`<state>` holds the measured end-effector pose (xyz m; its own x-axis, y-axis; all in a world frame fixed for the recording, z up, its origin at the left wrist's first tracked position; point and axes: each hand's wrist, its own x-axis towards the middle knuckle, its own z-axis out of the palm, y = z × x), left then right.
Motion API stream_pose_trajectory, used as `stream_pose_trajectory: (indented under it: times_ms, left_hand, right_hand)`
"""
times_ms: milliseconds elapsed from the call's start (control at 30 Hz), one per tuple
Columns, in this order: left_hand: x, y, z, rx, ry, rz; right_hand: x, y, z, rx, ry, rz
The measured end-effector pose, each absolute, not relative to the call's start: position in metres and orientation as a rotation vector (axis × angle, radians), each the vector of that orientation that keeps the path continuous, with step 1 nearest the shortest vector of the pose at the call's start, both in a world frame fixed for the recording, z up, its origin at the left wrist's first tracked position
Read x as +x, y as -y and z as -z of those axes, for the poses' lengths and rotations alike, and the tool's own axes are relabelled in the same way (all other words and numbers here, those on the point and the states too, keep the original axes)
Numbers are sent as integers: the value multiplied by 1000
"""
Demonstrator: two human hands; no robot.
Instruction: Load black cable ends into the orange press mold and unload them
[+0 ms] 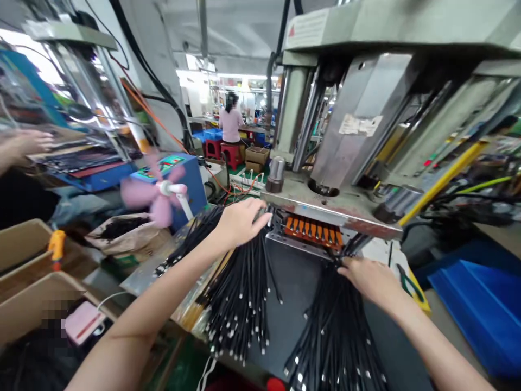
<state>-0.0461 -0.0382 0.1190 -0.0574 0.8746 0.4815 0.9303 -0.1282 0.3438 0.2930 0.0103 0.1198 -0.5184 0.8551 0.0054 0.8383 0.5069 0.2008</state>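
My left hand (pixel 241 220) rests on the top of a fanned bundle of black cables (pixel 240 293), fingers curled over their upper ends. My right hand (pixel 368 278) lies on a second bundle of black cables (pixel 337 336), fingers closed around strands just below an orange mould fixture (pixel 312 231) on the press machine (pixel 366 125). Both bundles spread out toward me across a dark work surface (pixel 295 277).
A pink desk fan (pixel 157 194) spins at left beside a blue control box (pixel 183 179). Cardboard boxes (pixel 24 271) sit at far left, a blue bin (pixel 480 309) at right. Green-handled pliers (pixel 409 281) lie by my right hand. Another person's hand (pixel 24 144) shows at left; a seated person (pixel 230 125) is far back.
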Motion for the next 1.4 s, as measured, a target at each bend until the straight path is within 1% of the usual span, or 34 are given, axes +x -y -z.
stream_pose_trajectory:
  times_ms: [67,133,167,233,333,433,467,533,600,633,700,733,800,867,1000,1133,1200,1300,1400]
  left_hand:
    - [-57,24,-100,-2045,2322,625]
    - [-65,9,-70,-1967,2642,348]
    - [-69,2,-55,-1955,2742,300]
    - [-78,-9,-32,-1994,2819,335]
    - [-88,-16,-17,-2046,2841,526]
    - [-91,-11,-21,-2028,2895,789]
    - [-89,-7,-26,-2035,2903,883]
    - [-81,4,-41,-2095,2868,1078]
    - [-66,18,-64,-2267,2708,1446]
    - [-56,26,-78,-2377,2574,1669]
    - [-33,43,-107,-2596,2258,2023]
    - [-21,51,-120,-2679,2135,2078]
    - [2,64,-140,-2752,1995,2017]
    - [23,70,-150,-2739,1884,2014]
    - [49,64,-152,-2748,1705,2230]
    - [56,50,-150,-2789,1604,2340]
    - [55,45,-146,-2766,1596,2403]
    - [51,40,-137,-2727,1708,2486]
    - [46,39,-127,-2656,1857,2541]
  right_hand:
    - [306,-30,-82,1722,-2417,-188]
    - [323,-38,-50,1860,-2403,79]
    - [330,-39,-39,1936,-2432,243]
    - [339,-39,-24,2090,-2464,510]
    - [347,-38,-16,2215,-2462,669]
    - [347,-29,-21,2343,-2523,819]
    - [344,-23,-25,2425,-2567,934]
    - [331,-6,-40,2510,-2669,1280]
    - [311,15,-62,2319,-2787,1597]
    - [299,26,-74,2143,-2855,1667]
    - [274,45,-98,1847,-3002,1637]
    - [263,52,-109,1751,-3077,1591]
    - [244,62,-125,1648,-3217,1535]
    - [232,65,-133,1583,-3329,1549]
    - [221,58,-134,1522,-3438,1646]
    - [218,43,-127,1528,-3437,1701]
    - [216,38,-124,1496,-3438,1638]
    - [213,35,-116,1436,-3438,1480]
    - [208,34,-108,1387,-3356,1510]
